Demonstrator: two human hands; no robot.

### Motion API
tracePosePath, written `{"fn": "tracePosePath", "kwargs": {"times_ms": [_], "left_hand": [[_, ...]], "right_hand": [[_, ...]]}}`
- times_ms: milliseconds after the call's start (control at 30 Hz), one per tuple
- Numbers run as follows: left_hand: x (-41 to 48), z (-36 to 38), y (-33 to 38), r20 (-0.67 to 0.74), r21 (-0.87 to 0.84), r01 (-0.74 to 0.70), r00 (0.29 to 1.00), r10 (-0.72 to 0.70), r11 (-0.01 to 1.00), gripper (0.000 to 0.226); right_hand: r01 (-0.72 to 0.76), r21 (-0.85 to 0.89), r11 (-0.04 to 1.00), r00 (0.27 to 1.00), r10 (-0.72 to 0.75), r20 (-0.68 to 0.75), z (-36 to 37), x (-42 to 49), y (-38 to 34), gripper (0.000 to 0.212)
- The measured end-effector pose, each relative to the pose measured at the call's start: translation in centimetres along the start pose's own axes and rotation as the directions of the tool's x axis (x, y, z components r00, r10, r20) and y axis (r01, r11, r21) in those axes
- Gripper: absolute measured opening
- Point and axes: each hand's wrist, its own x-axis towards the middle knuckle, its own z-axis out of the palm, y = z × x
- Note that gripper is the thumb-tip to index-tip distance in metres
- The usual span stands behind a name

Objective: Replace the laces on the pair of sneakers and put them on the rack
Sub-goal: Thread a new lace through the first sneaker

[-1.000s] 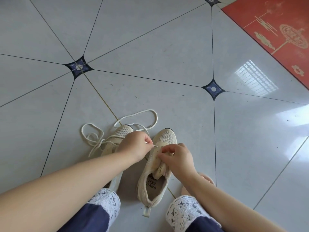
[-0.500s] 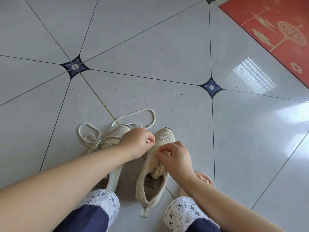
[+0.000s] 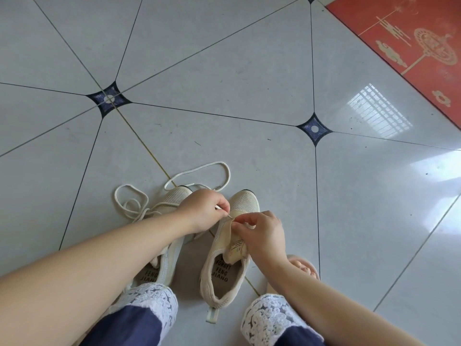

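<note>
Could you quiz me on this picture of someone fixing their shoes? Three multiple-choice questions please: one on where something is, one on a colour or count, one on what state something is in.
1. Where does the loose lace lie?
A. On the floor beyond the shoe toes
B. On the red mat
C. Across the person's knees

2. How many sneakers are in view?
A. One
B. Two
C. Four

3. What is the left hand doing?
A. Resting flat on the tile
B. Pinching a lace tip at the right sneaker
C. Lifting a shoe off the floor

Answers: 1 A, the cream lace loops over the grey tile in front of the toes. 2 B, the left sneaker and the right one stand side by side. 3 B, its fingers are closed on the lace tip while the right hand holds the upper.
</note>
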Motion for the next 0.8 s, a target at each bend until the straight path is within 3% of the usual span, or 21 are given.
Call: {"fn": "tracePosePath", "kwargs": {"times_ms": [333,500,700,800], "left_hand": [[0.1,0.3,0.5,-0.027,0.055,0.033,0.999,-0.031,0.998,0.011],[-0.1,0.4,0.2,-0.007,-0.007,0.054,0.999,-0.054,0.999,0.015],[-0.2,0.8,0.7,-0.031,-0.047,0.032,0.999,-0.033,0.998,0.014],[-0.3,1.2,0.6,-0.063,-0.030,0.042,0.997,-0.044,0.999,0.012]], "right_hand": [[-0.030,0.088,0.996,1.000,0.030,-0.003,0.3,-0.7,0.4,0.009],[-0.024,0.169,0.985,0.999,0.028,-0.023,0.7,-0.8,0.3,0.009],[-0.012,0.127,0.992,0.998,0.019,-0.054,0.9,-0.5,-0.2,0.009],[-0.018,0.074,0.997,1.000,0.019,-0.003,0.8,-0.3,-0.4,0.011]]}}
